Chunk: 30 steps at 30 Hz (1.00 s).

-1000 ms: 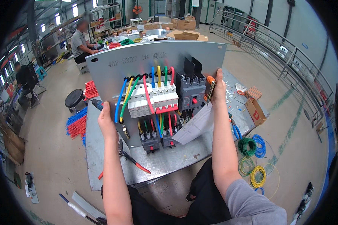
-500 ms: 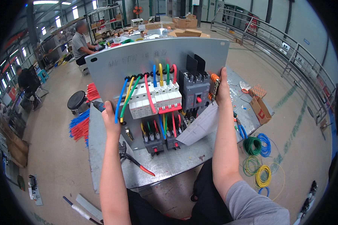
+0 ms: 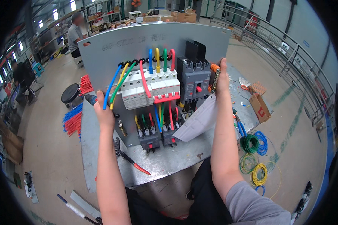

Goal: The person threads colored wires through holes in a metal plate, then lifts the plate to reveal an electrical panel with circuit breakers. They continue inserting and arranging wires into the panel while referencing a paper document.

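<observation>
Panel (image 3: 112, 56), grey metal, wired with breakers (image 3: 150, 88), standing tilted on the counter (image 3: 176, 161): left hand (image 3: 104, 112) is gripping its left edge; right hand (image 3: 222, 77) is gripping its right edge. Pliers (image 3: 129, 159) are lying below.

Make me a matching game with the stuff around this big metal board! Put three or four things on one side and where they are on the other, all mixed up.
Things:
1. pliers with red handles
2. sheet of paper
3. cardboard box
4. yellow wire coil

Places:
A. on the floor, right of the right arm
B. on the table, below the left hand
C. at the table's right edge
D. leaning on the grey panel, under the right hand

Pairs: 1-B, 2-D, 3-C, 4-A
</observation>
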{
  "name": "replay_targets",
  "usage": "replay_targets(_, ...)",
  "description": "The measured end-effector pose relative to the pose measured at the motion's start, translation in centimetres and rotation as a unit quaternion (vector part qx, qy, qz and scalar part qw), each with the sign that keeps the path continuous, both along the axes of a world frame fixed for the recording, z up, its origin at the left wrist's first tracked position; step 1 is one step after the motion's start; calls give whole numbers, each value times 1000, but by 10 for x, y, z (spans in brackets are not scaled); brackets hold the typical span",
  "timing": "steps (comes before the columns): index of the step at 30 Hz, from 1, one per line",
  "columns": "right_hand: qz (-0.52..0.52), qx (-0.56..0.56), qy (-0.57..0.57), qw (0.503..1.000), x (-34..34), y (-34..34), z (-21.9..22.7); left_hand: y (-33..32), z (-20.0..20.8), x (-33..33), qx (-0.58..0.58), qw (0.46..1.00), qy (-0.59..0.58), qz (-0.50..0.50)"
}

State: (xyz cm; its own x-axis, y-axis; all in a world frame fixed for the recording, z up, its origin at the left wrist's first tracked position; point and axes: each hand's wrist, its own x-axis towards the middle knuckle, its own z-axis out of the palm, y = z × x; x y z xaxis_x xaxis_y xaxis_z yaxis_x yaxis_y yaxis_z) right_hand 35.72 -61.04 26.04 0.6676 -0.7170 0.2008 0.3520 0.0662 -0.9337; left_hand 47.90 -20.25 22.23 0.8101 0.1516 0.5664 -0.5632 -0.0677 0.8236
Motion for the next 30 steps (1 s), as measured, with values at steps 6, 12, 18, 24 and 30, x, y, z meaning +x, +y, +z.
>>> replay_targets(6, 29, 0, -29, 999, 3, -5, -3, -4, 1, -6, -9, 1000, -23, 2)
replay_targets(12, 21, 11, -13, 1000, 5, -5, -2, 3, 3, -9, 20, 999, -44, 1)
replay_targets(18, 33, 27, -23, 999, 1, -5, -3, -2, 8, -16, 19, 1000, -16, -2)
replay_targets(24, 23, 8, -16, 1000, 4, -11, -6, -4, 4, -13, 5, 1000, -10, -1)
replay_targets(30, 21, 13, -10, 1000, 6, -4, -2, 3, 4, -12, 21, 1000, -8, 12)
